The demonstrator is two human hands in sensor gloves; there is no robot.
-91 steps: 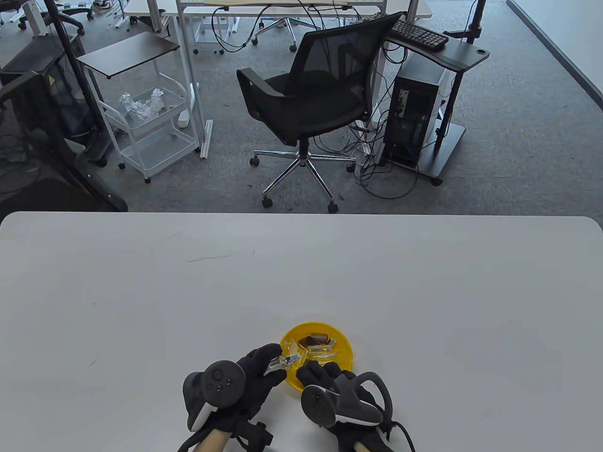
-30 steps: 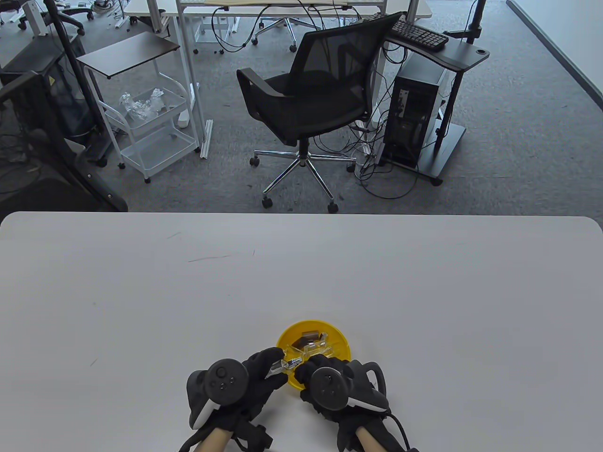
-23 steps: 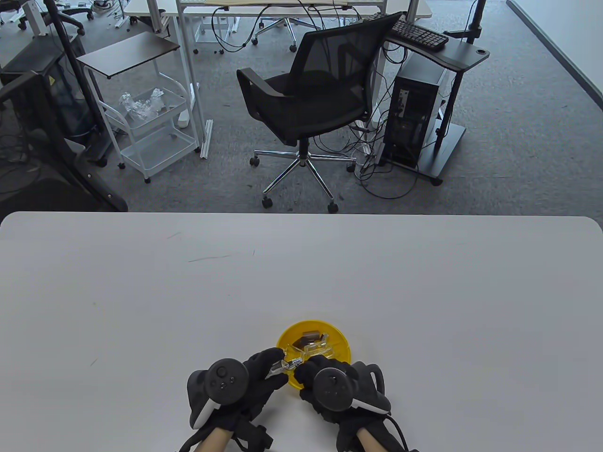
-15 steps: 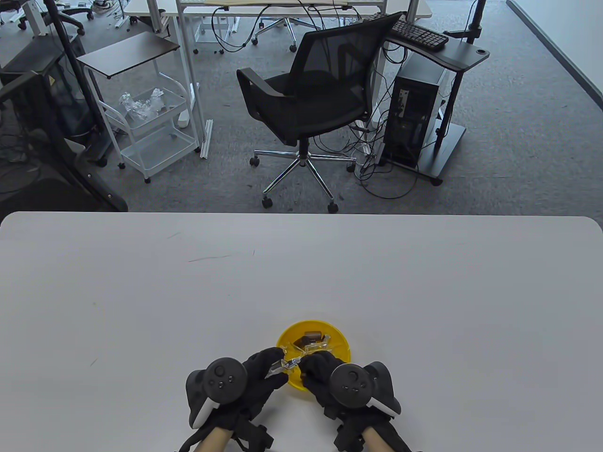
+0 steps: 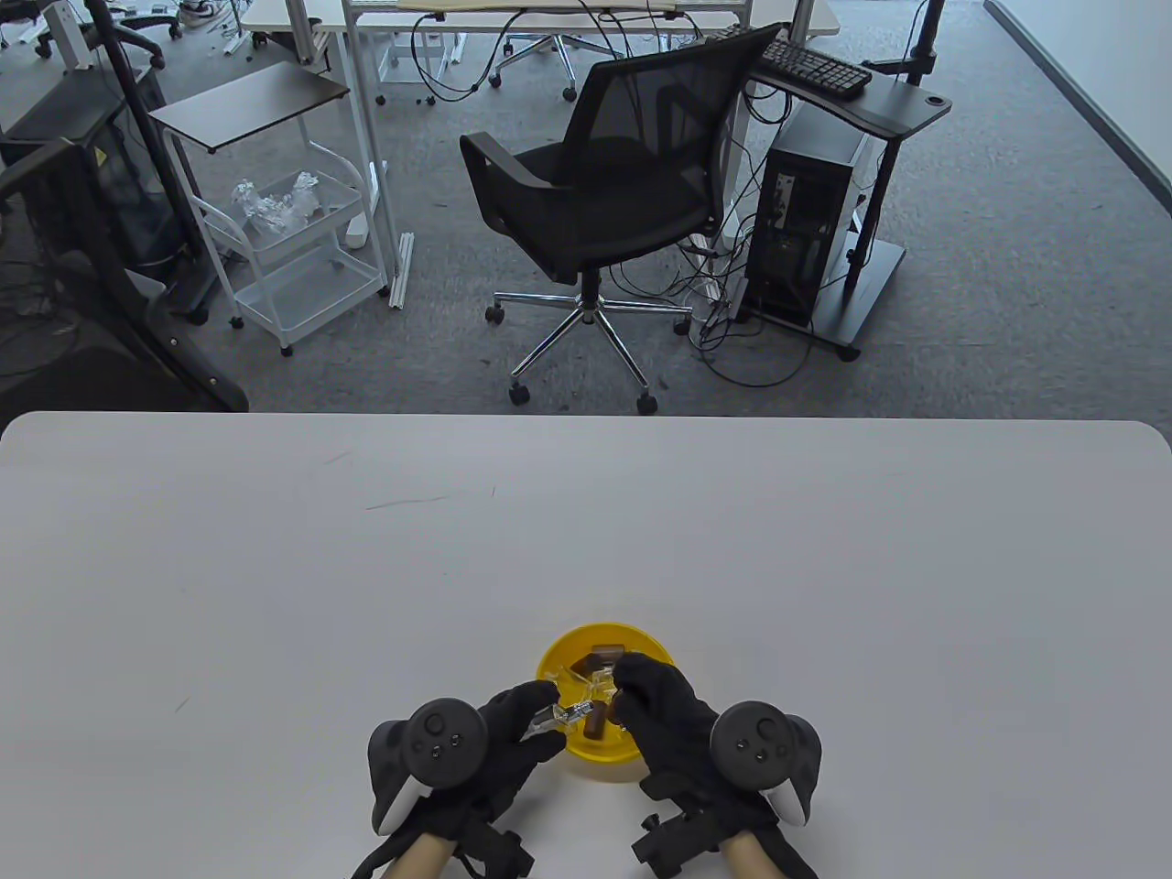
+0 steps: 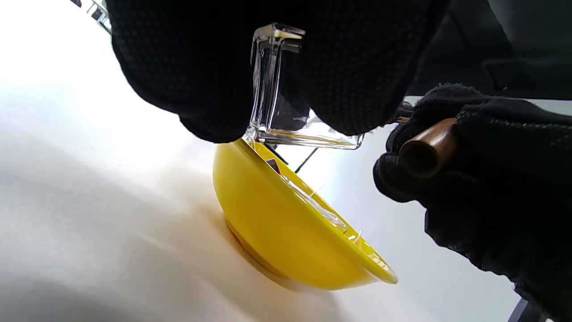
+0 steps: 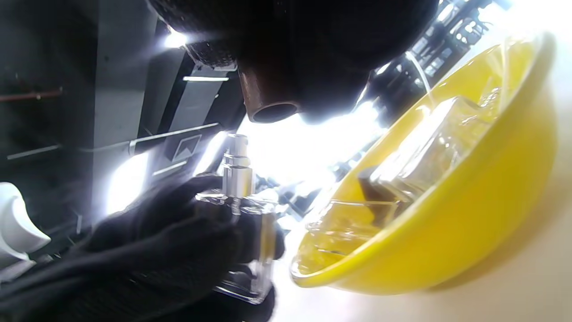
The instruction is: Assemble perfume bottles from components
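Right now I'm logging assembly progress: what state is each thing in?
Bottle: gripped by left hand, sprayer fitted, uncapped.
Cap: brown, pinched by right hand, not yet on bottle.
Bowl: yellow, upright on table, holding more clear and brown parts.

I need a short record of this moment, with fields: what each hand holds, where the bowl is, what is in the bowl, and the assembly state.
left hand: grips a clear glass bottle with a silver spray nozzle
right hand: holds a brown cylindrical cap, open end towards the nozzle
cap and nozzle: apart, cap not yet on
yellow bowl: on the white table, between the hands
bowl contents: clear glass parts and brown caps; count unclear
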